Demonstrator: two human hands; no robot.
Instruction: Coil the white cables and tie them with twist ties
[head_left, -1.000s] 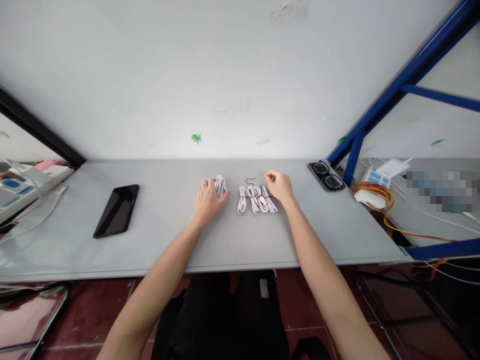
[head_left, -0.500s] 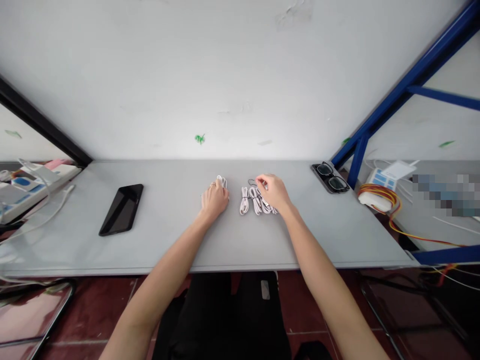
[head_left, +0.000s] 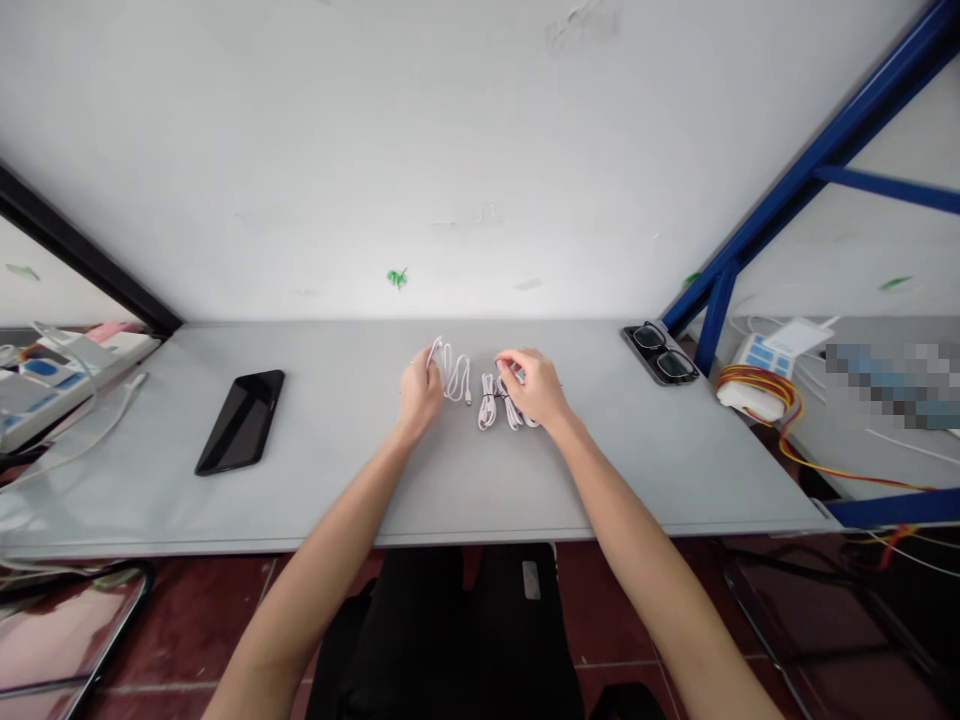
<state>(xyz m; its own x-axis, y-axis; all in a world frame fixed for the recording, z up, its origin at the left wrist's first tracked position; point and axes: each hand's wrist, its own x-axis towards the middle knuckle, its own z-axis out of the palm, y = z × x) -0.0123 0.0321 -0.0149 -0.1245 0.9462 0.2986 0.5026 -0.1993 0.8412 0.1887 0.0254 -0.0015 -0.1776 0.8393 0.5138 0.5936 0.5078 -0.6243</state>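
Observation:
My left hand (head_left: 422, 393) is closed on a white charging cable (head_left: 456, 372), just above the grey table. The cable's loops spread out to the right of my fingers, and one end with a small plug hangs at the lower right. My right hand (head_left: 531, 383) has thumb and forefinger pinched together; whatever is between them is too small to make out. Below and behind that hand lie several bundled white cables (head_left: 488, 402), tied round the middle with dark ties. My right hand partly hides these bundles.
A black phone (head_left: 241, 422) lies on the table (head_left: 337, 460) at the left. At the right, glasses (head_left: 662, 352) rest on a dark case or phone. Power strips (head_left: 761, 385) and coiled red-yellow wires (head_left: 795, 440) are beyond the blue frame (head_left: 795, 170).
The cable in my left hand has loosened into wider loops on the right. My right hand has shifted slightly left, and the thin dark tie seen by its fingertips no longer shows there.

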